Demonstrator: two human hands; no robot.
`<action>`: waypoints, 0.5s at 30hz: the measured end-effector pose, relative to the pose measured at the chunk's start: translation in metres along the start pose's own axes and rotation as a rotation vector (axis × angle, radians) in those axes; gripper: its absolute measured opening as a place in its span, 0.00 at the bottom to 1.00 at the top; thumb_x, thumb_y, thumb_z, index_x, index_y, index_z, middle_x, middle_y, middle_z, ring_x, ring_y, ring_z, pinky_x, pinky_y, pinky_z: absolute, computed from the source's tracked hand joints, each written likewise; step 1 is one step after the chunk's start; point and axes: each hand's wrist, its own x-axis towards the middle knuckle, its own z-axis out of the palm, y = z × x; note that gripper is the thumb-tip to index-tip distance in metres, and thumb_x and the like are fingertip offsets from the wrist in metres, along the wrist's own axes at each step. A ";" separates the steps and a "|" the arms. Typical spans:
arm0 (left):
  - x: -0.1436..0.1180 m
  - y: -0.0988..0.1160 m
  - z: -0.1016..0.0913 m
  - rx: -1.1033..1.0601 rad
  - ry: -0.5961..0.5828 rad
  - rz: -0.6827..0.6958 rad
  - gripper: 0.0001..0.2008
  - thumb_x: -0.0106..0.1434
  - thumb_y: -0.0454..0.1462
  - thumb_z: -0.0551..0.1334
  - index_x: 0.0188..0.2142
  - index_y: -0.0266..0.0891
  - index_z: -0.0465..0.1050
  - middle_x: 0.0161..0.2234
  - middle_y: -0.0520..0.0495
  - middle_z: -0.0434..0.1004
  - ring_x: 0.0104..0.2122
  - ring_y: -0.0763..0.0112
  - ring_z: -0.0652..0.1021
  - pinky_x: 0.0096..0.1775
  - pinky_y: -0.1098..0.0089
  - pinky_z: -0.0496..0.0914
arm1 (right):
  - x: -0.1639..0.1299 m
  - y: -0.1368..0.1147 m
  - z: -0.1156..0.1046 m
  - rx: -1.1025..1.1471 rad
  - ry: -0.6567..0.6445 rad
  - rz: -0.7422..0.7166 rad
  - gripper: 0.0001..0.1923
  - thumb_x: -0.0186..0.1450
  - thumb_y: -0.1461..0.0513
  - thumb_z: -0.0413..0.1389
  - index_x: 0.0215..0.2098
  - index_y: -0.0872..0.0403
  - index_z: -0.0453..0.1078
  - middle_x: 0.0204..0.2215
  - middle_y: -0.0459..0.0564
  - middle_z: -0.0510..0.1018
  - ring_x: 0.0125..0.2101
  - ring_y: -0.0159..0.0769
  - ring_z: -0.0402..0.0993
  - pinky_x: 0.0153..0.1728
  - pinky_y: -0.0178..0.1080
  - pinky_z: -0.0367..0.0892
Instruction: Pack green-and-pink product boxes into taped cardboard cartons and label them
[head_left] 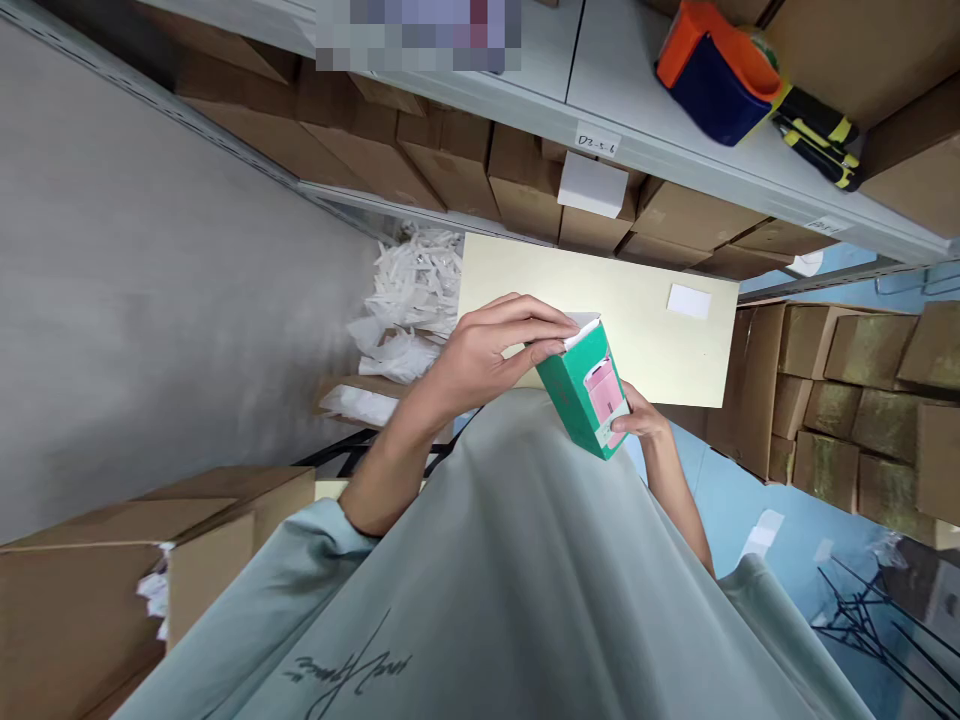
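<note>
A small green carton with a pink item pictured on its front is tilted in front of my chest, over the near edge of the pale table. My right hand grips its lower right side, thumb on the front face. At its top end, my left hand has its fingers and thumb closed on the white edge of the carton's flap. Whatever is inside the carton is hidden from me.
A white card lies on the table. Above it, a grey shelf bears an orange and blue tape dispenser and black-yellow cutters. Cardboard boxes stack at right; shredded paper piles left; an open carton stands lower left.
</note>
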 end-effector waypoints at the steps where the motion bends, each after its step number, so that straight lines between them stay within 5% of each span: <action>1: 0.000 -0.001 0.000 -0.012 -0.018 -0.003 0.19 0.80 0.54 0.64 0.51 0.48 0.90 0.50 0.43 0.89 0.53 0.58 0.86 0.60 0.55 0.79 | 0.000 0.002 0.002 0.030 0.016 -0.006 0.56 0.46 0.38 0.80 0.67 0.49 0.76 0.62 0.55 0.84 0.58 0.59 0.84 0.57 0.50 0.79; 7: 0.007 -0.030 0.007 -0.165 -0.076 -0.060 0.26 0.78 0.60 0.62 0.54 0.47 0.89 0.54 0.39 0.88 0.59 0.54 0.83 0.66 0.50 0.75 | 0.009 0.022 0.018 0.187 0.145 0.057 0.55 0.43 0.38 0.78 0.65 0.49 0.77 0.53 0.56 0.89 0.52 0.59 0.87 0.46 0.49 0.84; 10: 0.012 -0.051 0.012 -0.296 -0.078 -0.105 0.26 0.75 0.62 0.66 0.50 0.46 0.90 0.54 0.38 0.87 0.63 0.50 0.81 0.67 0.48 0.73 | 0.014 0.031 0.027 0.261 0.143 0.066 0.53 0.42 0.37 0.76 0.62 0.48 0.79 0.51 0.55 0.90 0.54 0.61 0.87 0.48 0.52 0.85; 15: 0.011 -0.084 0.030 -0.643 -0.081 -0.297 0.32 0.62 0.64 0.76 0.51 0.42 0.86 0.55 0.36 0.86 0.58 0.46 0.84 0.55 0.54 0.80 | 0.026 0.040 0.038 0.374 0.139 0.054 0.49 0.46 0.32 0.72 0.58 0.49 0.81 0.50 0.57 0.90 0.58 0.64 0.85 0.55 0.60 0.84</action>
